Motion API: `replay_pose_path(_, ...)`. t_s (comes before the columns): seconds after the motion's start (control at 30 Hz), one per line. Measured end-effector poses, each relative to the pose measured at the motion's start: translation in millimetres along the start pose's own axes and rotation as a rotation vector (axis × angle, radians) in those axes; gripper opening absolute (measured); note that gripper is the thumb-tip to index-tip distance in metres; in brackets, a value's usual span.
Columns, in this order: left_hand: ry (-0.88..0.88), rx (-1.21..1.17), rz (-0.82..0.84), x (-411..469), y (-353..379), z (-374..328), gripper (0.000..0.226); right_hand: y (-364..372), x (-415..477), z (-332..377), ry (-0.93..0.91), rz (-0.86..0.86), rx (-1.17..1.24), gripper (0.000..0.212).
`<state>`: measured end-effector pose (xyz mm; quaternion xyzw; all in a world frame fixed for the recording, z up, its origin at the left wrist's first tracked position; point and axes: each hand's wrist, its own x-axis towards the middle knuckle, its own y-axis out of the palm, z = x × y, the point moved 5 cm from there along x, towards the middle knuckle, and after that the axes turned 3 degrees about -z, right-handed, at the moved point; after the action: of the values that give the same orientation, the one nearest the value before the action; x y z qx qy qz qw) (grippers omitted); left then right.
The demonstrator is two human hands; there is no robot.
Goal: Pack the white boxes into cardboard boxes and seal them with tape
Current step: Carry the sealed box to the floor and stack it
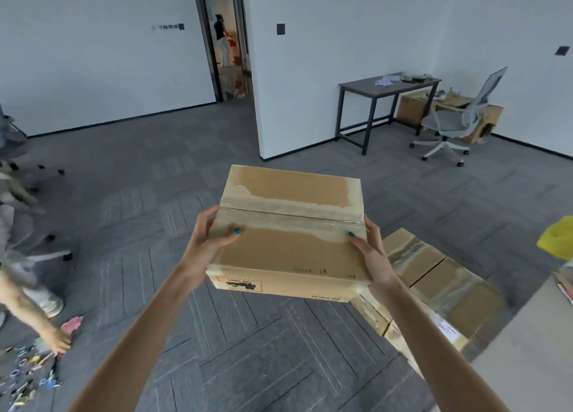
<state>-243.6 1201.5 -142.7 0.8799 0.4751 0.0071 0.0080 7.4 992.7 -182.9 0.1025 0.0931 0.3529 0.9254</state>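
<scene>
Currently the sealed cardboard box is held up between both hands, above the carpet floor. The left hand grips its left end and the right hand its right end, thumbs resting on top by the taped seam. Stacked boxes lie below the right hand, beside the bench.

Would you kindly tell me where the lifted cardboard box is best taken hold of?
By its two short ends, coming in from left and right together, thumbs over the top edges. The cardboard box is wide, flat-sided and sealed with tape, so it offers no handle or flap.
</scene>
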Motion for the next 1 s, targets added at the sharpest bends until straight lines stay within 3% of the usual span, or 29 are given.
replay_pose_path(0.2, -0.019, 0.072, 0.112, 162, 10, 9, 0.064, 28, 109, -9, 0.007, -0.12, 0.049, 0.043)
replay_pose_path(0.4, -0.052, 0.115, 0.25, 317, 69, 37, 0.069, 10, 228, -13, -0.015, -0.254, 0.058, 0.044)
replay_pose_path(0.73, -0.094, 0.19, 0.527, 539, 218, 66, 0.084, -56, 389, -2, -0.024, -0.537, 0.068, 0.051)
replay_pose_path(1.0, -0.089, 0.208, 0.868, 667, 379, 93, 0.077, -114, 464, 0, -0.086, -0.875, 0.11, 0.05)
